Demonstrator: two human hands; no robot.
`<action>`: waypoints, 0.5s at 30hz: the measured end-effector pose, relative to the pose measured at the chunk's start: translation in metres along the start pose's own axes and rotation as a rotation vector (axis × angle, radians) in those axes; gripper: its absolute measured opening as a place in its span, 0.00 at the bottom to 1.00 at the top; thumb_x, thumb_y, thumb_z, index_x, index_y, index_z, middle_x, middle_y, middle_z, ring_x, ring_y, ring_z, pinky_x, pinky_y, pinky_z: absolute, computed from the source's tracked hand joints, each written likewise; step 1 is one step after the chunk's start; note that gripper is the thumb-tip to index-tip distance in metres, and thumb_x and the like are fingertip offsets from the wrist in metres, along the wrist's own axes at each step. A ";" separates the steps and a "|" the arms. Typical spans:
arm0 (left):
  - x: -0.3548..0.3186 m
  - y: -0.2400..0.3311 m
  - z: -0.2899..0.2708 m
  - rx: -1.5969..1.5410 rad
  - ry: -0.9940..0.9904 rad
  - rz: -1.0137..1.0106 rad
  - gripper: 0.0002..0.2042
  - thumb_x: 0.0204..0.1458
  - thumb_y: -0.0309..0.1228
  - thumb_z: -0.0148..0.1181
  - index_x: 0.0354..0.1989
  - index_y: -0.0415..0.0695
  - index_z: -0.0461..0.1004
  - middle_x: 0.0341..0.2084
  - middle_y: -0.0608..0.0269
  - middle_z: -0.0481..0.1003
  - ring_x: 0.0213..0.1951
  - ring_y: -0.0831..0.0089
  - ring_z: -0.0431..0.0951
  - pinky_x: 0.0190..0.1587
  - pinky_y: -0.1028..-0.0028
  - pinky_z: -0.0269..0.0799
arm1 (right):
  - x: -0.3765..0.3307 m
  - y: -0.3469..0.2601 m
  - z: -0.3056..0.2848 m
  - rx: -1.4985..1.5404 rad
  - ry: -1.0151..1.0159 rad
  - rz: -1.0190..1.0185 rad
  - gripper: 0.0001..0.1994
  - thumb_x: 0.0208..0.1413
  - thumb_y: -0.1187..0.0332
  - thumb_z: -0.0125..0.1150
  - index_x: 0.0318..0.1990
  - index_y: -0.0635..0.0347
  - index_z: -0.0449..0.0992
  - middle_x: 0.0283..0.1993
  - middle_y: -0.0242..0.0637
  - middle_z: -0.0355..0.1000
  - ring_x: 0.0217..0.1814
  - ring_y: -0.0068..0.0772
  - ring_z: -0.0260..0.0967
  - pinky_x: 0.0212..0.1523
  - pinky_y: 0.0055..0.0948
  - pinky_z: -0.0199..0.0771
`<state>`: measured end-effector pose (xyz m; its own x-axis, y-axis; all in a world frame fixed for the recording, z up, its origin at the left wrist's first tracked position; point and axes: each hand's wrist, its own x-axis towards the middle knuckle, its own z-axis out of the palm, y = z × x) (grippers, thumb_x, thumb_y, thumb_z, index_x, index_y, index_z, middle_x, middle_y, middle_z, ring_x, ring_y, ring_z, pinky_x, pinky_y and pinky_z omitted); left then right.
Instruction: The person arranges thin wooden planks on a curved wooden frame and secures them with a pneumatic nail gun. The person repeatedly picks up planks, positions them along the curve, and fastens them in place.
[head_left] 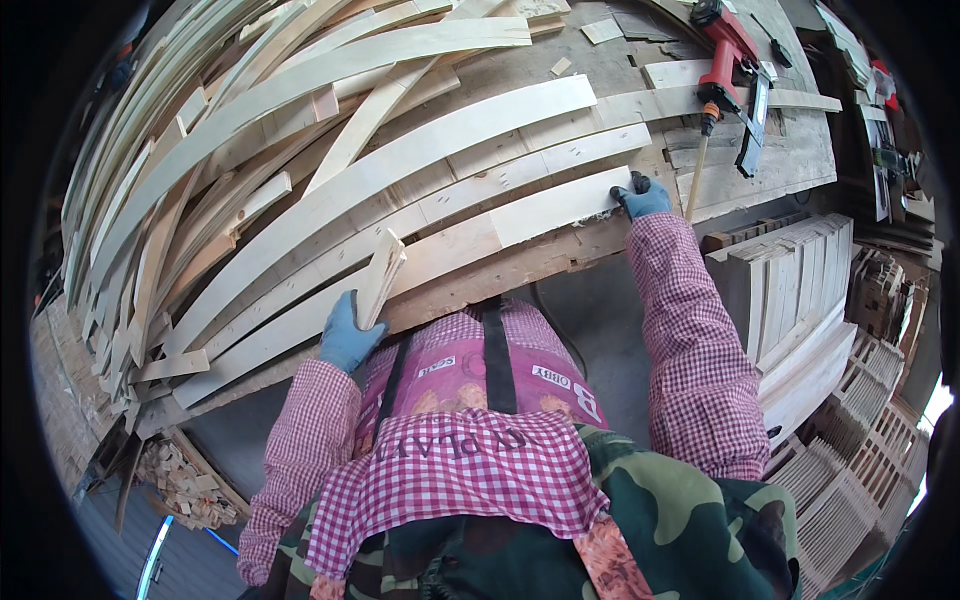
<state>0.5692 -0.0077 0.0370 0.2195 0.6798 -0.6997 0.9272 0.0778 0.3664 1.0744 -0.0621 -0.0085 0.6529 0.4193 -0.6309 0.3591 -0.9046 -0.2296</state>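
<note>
In the lower middle of the frame, the left hand (348, 335), in a blue glove, has its grip closed around a few short wooden slats (381, 280), tilted up over a long pale strip (455, 246) that lies along the front of the table (800, 160). Right of center, the gloved right hand (643, 195) grasps that strip's right end. Curved strips (230, 130) are heaped at upper left, and a red nail gun (728, 62) lies at upper right.
</note>
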 end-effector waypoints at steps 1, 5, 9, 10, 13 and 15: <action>0.001 -0.002 0.001 0.016 0.026 0.020 0.44 0.35 0.43 0.68 0.61 0.38 0.53 0.55 0.42 0.62 0.57 0.50 0.63 0.59 0.62 0.60 | -0.001 0.003 0.006 0.007 0.030 -0.006 0.35 0.46 0.53 0.66 0.62 0.51 0.63 0.62 0.42 0.62 0.64 0.39 0.60 0.64 0.34 0.57; -0.002 0.007 -0.002 0.067 0.059 0.030 0.41 0.36 0.43 0.68 0.58 0.39 0.56 0.52 0.42 0.64 0.54 0.50 0.66 0.57 0.62 0.62 | -0.007 0.010 0.018 -0.102 0.142 -0.047 0.34 0.49 0.51 0.62 0.63 0.48 0.60 0.63 0.44 0.60 0.65 0.44 0.56 0.64 0.39 0.57; -0.004 0.011 -0.004 0.061 0.061 0.024 0.38 0.36 0.42 0.67 0.56 0.39 0.57 0.50 0.42 0.66 0.52 0.50 0.67 0.55 0.61 0.63 | -0.041 -0.010 0.009 -0.257 0.231 -0.054 0.36 0.50 0.49 0.60 0.66 0.41 0.52 0.64 0.49 0.55 0.64 0.53 0.55 0.62 0.46 0.59; -0.005 0.014 -0.005 0.063 0.049 0.014 0.38 0.36 0.42 0.67 0.56 0.39 0.57 0.50 0.42 0.66 0.52 0.50 0.67 0.55 0.61 0.63 | -0.044 -0.012 0.007 -0.267 0.260 -0.054 0.37 0.50 0.49 0.60 0.67 0.41 0.51 0.64 0.48 0.55 0.64 0.52 0.55 0.62 0.46 0.59; -0.011 0.022 -0.006 0.067 0.067 -0.001 0.38 0.36 0.43 0.67 0.56 0.40 0.58 0.48 0.43 0.67 0.52 0.50 0.68 0.54 0.61 0.64 | -0.052 -0.017 0.003 -0.306 0.359 -0.093 0.40 0.48 0.49 0.62 0.67 0.40 0.48 0.62 0.47 0.57 0.63 0.49 0.56 0.61 0.45 0.60; -0.015 0.024 -0.008 0.047 0.080 0.013 0.38 0.36 0.44 0.67 0.56 0.40 0.59 0.47 0.44 0.68 0.51 0.50 0.69 0.54 0.60 0.65 | -0.063 -0.020 0.000 -0.257 0.468 -0.235 0.40 0.47 0.51 0.64 0.67 0.42 0.51 0.61 0.47 0.58 0.61 0.49 0.57 0.60 0.45 0.60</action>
<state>0.5858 -0.0103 0.0606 0.2087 0.7366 -0.6433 0.9380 0.0353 0.3448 1.0261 -0.0704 0.0355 0.7407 0.6483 -0.1763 0.6418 -0.7603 -0.0998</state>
